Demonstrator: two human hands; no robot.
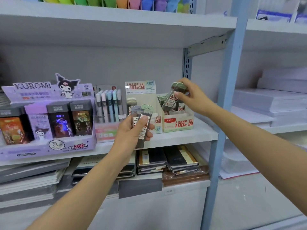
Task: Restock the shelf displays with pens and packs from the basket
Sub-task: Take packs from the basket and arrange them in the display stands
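Note:
My left hand (132, 131) grips a few slim lead-refill packs (144, 113) with green and grey caps, held upright in front of the 0.5 display box (141, 93). My right hand (191, 97) pinches two green-capped refill packs (172, 95), tilted, just above the 0.7 display box (178, 123), which holds several more packs. Both boxes stand on the middle shelf (182, 135). The basket is out of view.
A purple Kuromi display (48, 117) fills the shelf's left side, with a pastel pen rack (108, 107) beside it. Notebooks (166, 161) are stacked on the shelf below. A blue upright post (224, 113) stands at the right, paper reams (269, 100) beyond it.

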